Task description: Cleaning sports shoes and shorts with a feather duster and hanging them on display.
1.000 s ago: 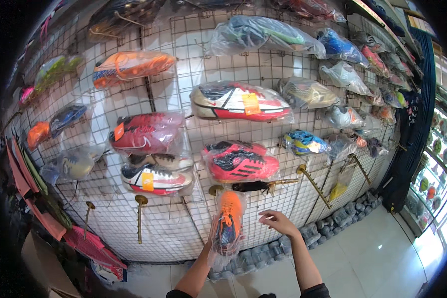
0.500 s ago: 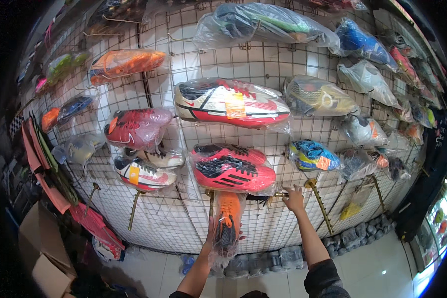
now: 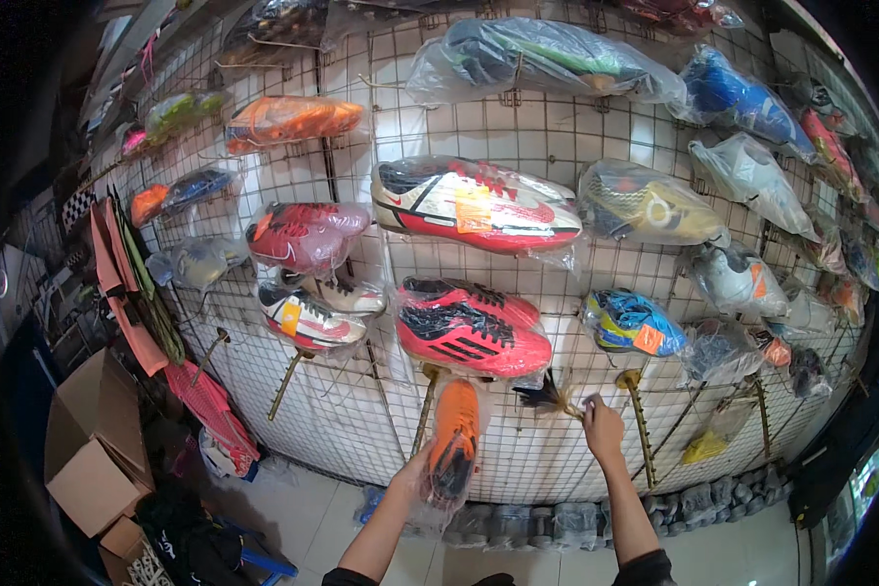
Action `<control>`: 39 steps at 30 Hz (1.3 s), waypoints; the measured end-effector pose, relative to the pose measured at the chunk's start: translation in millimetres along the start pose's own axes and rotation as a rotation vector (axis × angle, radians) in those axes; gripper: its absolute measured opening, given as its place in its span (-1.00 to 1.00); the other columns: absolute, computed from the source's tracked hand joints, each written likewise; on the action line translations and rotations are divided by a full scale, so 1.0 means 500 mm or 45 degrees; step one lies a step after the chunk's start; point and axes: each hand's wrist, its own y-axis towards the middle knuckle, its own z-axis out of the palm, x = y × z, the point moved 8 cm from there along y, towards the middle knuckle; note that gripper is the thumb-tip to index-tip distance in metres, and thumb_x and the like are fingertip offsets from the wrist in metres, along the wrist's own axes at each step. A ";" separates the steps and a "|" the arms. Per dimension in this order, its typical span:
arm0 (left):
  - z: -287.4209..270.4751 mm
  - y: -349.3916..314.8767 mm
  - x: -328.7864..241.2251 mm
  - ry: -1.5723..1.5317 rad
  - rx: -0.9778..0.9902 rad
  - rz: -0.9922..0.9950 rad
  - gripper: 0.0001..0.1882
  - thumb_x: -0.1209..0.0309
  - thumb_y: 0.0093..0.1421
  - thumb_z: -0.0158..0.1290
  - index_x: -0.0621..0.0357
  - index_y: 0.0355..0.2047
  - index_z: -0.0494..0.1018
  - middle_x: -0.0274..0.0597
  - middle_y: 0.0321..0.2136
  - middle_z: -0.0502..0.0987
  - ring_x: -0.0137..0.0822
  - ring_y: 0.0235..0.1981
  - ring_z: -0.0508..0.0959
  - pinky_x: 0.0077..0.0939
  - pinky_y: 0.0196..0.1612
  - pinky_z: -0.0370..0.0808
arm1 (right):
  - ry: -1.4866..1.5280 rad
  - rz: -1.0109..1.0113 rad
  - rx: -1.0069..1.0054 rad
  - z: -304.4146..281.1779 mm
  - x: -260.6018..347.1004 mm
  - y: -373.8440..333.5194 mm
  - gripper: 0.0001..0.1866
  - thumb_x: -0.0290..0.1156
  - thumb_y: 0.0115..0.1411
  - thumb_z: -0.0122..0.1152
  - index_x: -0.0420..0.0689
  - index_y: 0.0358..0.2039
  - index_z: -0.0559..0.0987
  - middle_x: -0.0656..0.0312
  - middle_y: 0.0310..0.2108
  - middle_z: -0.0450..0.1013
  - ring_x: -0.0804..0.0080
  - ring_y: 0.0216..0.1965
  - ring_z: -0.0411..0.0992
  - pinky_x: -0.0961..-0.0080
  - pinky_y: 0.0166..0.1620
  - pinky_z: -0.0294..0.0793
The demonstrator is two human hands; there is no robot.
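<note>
My left hand (image 3: pixel 412 477) is closed round an orange and black sports shoe (image 3: pixel 455 444) in a clear plastic bag, its toe end up. My right hand (image 3: pixel 604 428) grips the handle end of a feather duster (image 3: pixel 545 397), whose dark tuft points left. That tuft is just under a pink-red shoe with black stripes (image 3: pixel 474 337), bagged on the wall rack; I cannot tell if they touch. Above hangs a white and red shoe (image 3: pixel 474 210) with an orange tag. Right of the pink-red one is a blue and yellow shoe (image 3: pixel 635 322).
A wire grid wall (image 3: pixel 518 459) carries several bagged shoes and brass-coloured hook bars (image 3: pixel 637 425). Grey wrapped items (image 3: pixel 576 523) line the floor at its foot. Open cardboard boxes (image 3: pixel 98 420) and a blue stool (image 3: pixel 264 557) stand at left, beside hanging clothes (image 3: pixel 122 288).
The view has shifted, so the rack sits further right. The duster's tuft shows more clearly beneath the pink-red shoe. My left hand still holds the orange shoe, a little lower.
</note>
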 end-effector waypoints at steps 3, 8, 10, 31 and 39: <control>0.003 -0.031 0.003 0.077 -0.075 -0.122 -0.26 -0.19 0.06 -0.12 0.14 0.06 0.27 0.01 -0.10 0.45 -0.07 -0.12 0.49 -0.18 -0.09 0.46 | 0.550 0.028 0.203 -0.013 -0.010 -0.090 -0.79 -0.29 0.16 0.01 -0.15 -0.29 0.44 0.07 -0.40 0.44 0.21 -0.37 0.44 0.34 -0.32 0.37; 0.003 -0.065 0.006 0.104 -0.084 -0.336 -0.47 0.23 0.11 0.06 0.18 0.05 0.27 -0.08 -0.09 0.46 -0.18 -0.07 0.46 -0.35 0.00 0.40 | 0.967 -0.336 0.549 -0.061 0.114 -0.237 -0.72 -0.40 0.11 0.14 -0.14 -0.13 0.48 0.22 -0.38 0.44 0.46 -0.42 0.37 0.55 -0.33 0.35; -0.010 -0.072 0.005 0.208 -0.068 -0.297 -0.41 0.33 0.11 0.08 0.24 0.12 0.18 -0.10 -0.01 0.41 -0.20 0.00 0.42 -0.41 0.06 0.36 | 0.978 -0.361 0.694 -0.082 0.128 -0.235 -0.70 -0.43 0.09 0.16 -0.13 -0.12 0.49 0.23 -0.36 0.45 0.46 -0.42 0.38 0.54 -0.34 0.35; -0.013 -0.226 0.042 -0.640 0.737 -0.204 -0.29 0.13 0.07 0.05 0.25 0.13 0.10 0.10 -0.04 0.30 -0.02 -0.18 0.42 -0.30 -0.27 0.55 | 0.921 0.035 0.136 -0.158 0.214 -0.360 -0.67 -0.51 0.00 0.21 -0.21 -0.15 0.55 0.31 -0.55 0.45 0.71 -0.52 0.24 0.69 -0.46 0.28; 0.183 -0.239 -0.109 -0.545 0.873 0.055 -0.37 0.05 0.16 -0.09 0.17 0.14 0.11 0.09 -0.10 0.32 -0.08 -0.24 0.45 -0.41 -0.35 0.56 | 1.000 0.006 -0.010 -0.093 0.301 -0.361 -0.66 -0.53 0.00 0.20 -0.22 -0.15 0.54 0.28 -0.62 0.39 0.69 -0.55 0.21 0.64 -0.47 0.25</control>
